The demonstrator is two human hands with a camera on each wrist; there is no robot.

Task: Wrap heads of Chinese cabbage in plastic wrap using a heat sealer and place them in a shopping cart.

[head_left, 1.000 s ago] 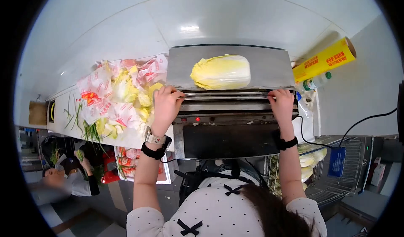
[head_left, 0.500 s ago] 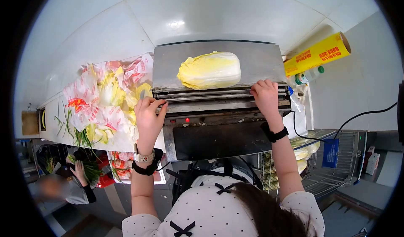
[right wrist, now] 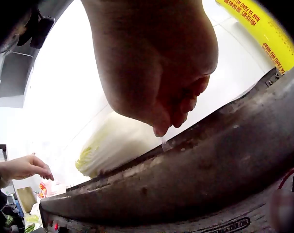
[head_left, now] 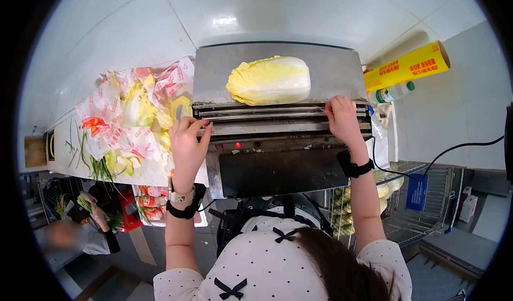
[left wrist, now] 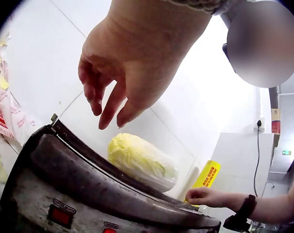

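A Chinese cabbage (head_left: 270, 81) lies on its side on the metal top of a wrapping machine (head_left: 342, 68), leafy end to the left. My left hand (head_left: 187, 141) hovers over the left end of the machine's front bars. Its thumb and fingers are bent downward, with a gap between them in the left wrist view and nothing visible there. At the right end of the bars, my right hand (head_left: 343, 120) pinches the edge of clear cling film (right wrist: 165, 144), a small bit of which shows below the fingertips in the right wrist view.
Loose cabbage leaves and printed wrappers (head_left: 125, 135) cover the counter at left, beside green stalks (head_left: 101, 167). A yellow cling film box (head_left: 409, 72) and a plastic bottle (head_left: 395, 91) are at right, near a black cable (head_left: 454, 157). Another person (head_left: 96, 231) handles greens at lower left.
My right hand has shifted slightly inward along the bars. My left hand's thumb and fingers have parted. The head view has swung, so the machine appears further left; the cabbage stays in place.
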